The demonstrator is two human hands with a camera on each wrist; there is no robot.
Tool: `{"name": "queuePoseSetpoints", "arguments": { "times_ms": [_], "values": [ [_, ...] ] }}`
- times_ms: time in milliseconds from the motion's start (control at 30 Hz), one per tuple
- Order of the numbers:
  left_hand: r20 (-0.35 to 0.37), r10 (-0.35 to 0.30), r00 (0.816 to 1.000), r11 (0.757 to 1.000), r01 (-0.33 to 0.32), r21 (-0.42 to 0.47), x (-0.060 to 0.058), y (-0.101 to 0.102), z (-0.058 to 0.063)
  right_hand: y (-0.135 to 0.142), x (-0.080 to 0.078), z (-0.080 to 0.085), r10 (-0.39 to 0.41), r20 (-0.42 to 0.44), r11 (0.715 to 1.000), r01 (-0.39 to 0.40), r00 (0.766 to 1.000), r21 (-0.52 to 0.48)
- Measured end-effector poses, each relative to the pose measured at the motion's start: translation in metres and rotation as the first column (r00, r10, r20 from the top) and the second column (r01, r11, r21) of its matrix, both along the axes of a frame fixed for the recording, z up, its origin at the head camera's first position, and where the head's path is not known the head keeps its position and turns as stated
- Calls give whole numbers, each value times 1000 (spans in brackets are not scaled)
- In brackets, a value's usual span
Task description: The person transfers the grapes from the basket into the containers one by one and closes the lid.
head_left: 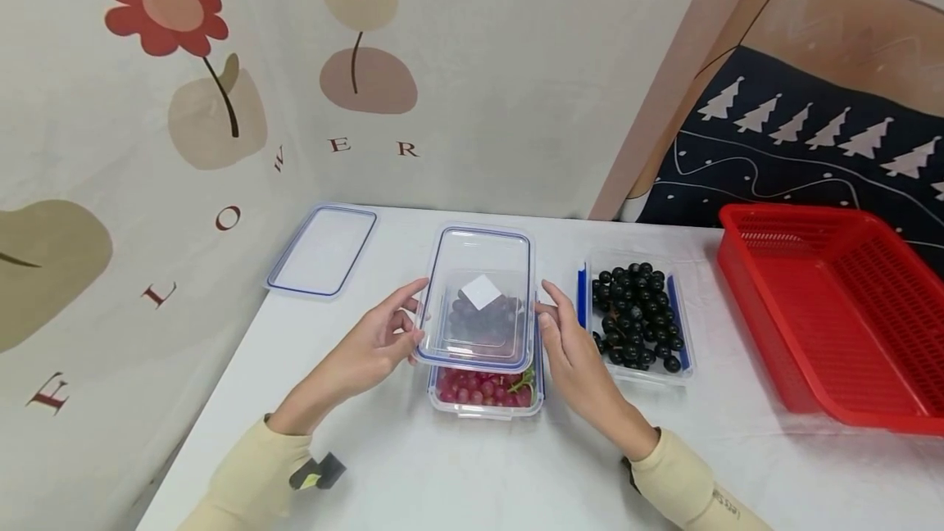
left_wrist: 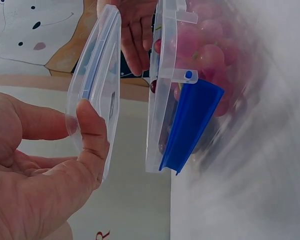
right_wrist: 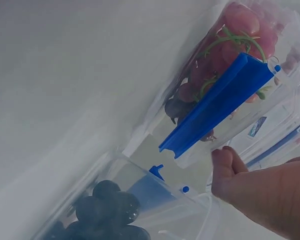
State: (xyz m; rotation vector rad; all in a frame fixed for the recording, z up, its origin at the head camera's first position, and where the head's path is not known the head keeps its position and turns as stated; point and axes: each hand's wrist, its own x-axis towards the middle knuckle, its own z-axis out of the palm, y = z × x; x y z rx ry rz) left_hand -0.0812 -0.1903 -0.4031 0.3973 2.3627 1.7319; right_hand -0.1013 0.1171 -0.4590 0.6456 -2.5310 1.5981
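leftmost, a spare lid (head_left: 322, 251) lies flat on the white table (head_left: 472, 474), well apart from the work. next, the left hand (head_left: 372, 344) is seen pinching the left edge of a clear lid (head_left: 479, 296), thumb (left_wrist: 90, 131) on one face and fingers behind, as the left wrist view shows. the lid is held tilted over the container of red grapes (head_left: 486, 388), which sits on the table between the two hands; its far part is hidden under the lid. the right hand (head_left: 571, 348) is laid against the lid's right edge, fingers nearly straight; whether a true pinch is made there cannot be told. a blue clasp (right_wrist: 217, 102) hangs open on the container's side. further right, an open box of dark grapes (head_left: 638, 319), then a red basket (head_left: 841, 310). judged: the lid is light, thin and somewhat flexible, smooth enough to slip, so it is best taken at opposite long edges by the raised rim. the container is heavier, rigid, its fruit easily bruised; it is best gripped low on both sides.
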Motion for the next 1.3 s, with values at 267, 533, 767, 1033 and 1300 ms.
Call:
{"name": "queuePoseSetpoints", "arguments": {
  "times_ms": [267,533,767,1033,1300],
  "values": [
    [6,-10,1000,1000,10,19,-2,4,-4,0,-1,2,25,-9,999,-25,1000,-35],
    [-46,73,996,997,-72,27,-11,8,-9,1,-3,6,4,-13,992,-5,1000,-130],
    [-192,208,959,978,-201,54,-15,15,-7,2,-8,15,-38,-105,973,13,994,-233],
    [-376,289,880,954,-297,37,-12,20,-1,2,-10,17,-175,-318,957,84,932,-279],
    [-369,265,891,964,-258,69,-10,19,0,5,-7,17,-215,-437,970,139,873,-199]
  ]
}}
